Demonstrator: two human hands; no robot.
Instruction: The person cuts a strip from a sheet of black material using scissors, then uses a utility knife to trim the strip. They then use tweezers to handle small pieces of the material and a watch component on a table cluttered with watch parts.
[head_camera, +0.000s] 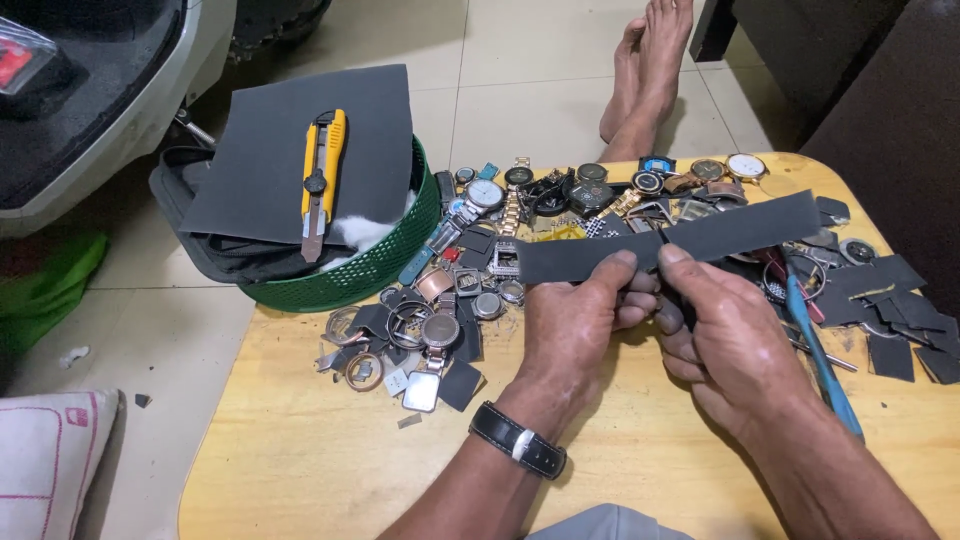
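Nearest the camera, the left hand (575, 320) reached up from the lower edge, a black leather-strapped wristwatch (518, 440) buckled on its wrist. Its grip was closed: thumb on top and fingers curled beneath, pinching the left half of a long dark grey strip of abrasive paper (670, 238). The strip was flat, matte and fine-grained, and it hung level just above the wooden bench (300, 460), between the two hands.

Far left of the strip stood a green plastic mesh basket (385, 262) at the bench's corner, holding white wadding and covered by a larger dark sheet of the same gritty paper (260, 150). On that sheet lay a yellow utility knife (322, 175). Between the basket and the strip, and behind the strip, spread a heap of watch parts (440, 310): round metal cases, bezels, dials, bracelet links and small dark paper squares.

Right of the left hand, the right hand (725, 335) mirrored it, its grip clamped on the strip near the middle, thumb pressed down on the top face, fingers folded under. A small split showed in the strip's upper edge between the two thumbs. Right of the strip lay a blue-handled tool (815, 350) and scattered dark paper offcuts (885, 300).
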